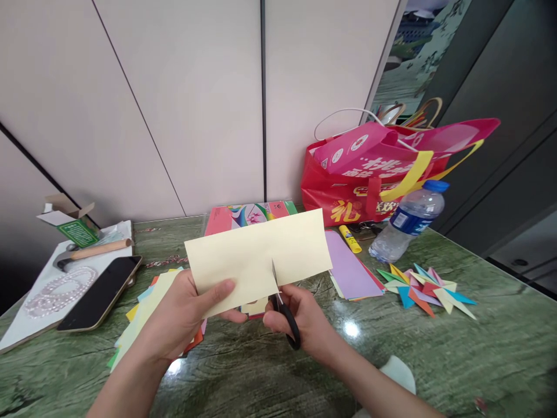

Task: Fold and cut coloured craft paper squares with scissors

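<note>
My left hand pinches a pale yellow sheet of paper near its lower left, thumb on the front face. The sheet is held up above the table, tilted a little. My right hand grips black-handled scissors. Their blades meet the paper's lower edge right of its middle, one blade showing in front of the sheet. Under my left forearm lies a fanned stack of coloured paper. Behind the held sheet, a pink paper pack is partly covered.
On the right are purple paper sheets, a yellow glue stick, folded paper stars, a plastic bottle and a red bag. On the left lie a phone, a hammer-like tool, beads and a small green box.
</note>
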Available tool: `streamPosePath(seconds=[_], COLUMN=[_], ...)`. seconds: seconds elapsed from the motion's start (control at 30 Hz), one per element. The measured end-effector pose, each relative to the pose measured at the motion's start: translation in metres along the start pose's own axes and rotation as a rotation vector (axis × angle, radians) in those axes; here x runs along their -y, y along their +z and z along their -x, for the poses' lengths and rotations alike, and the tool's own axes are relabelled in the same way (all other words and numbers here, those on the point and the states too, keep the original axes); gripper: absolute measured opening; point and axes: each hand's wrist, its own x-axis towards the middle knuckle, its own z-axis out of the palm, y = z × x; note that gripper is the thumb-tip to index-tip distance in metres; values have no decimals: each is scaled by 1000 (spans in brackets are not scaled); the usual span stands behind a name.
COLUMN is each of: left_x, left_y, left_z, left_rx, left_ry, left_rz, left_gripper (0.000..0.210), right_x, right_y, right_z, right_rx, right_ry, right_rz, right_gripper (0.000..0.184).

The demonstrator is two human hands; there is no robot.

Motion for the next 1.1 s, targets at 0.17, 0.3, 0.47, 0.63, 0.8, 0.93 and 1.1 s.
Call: streamPosePath(seconds=[0.17, 0.3, 0.47, 0.63, 0.8, 0.93, 1.1], left_x=[-2, -2, -3, -5, -5, -5, -11], left_y=[1, 0, 1, 2, 2, -4, -22], left_z=[1, 1, 2, 4, 5, 3, 1], left_rx=[-1, -7, -11, 5, 20, -7, -70], left_ry=[4, 10, 15, -4, -15, -22, 20], left_rz=[-2, -13, -22, -21, -33, -14, 74], left_gripper=[40, 36, 38, 41, 41, 43, 61], right_x=[-2, -2, -1, -1, -1, -1, 0], right_y=[-1, -1, -1, 0, -1, -1, -1], right_z=[1, 2, 1, 1, 1, 1, 1], right_rx=[1, -1, -12, -13, -13, -6, 41], right_ry=[3, -8, -15, -27, -7, 1, 34], right_rz=[-16, -21, -9, 10, 41, 60, 75], right_gripper=[31, 31, 33, 37, 41, 42, 40])
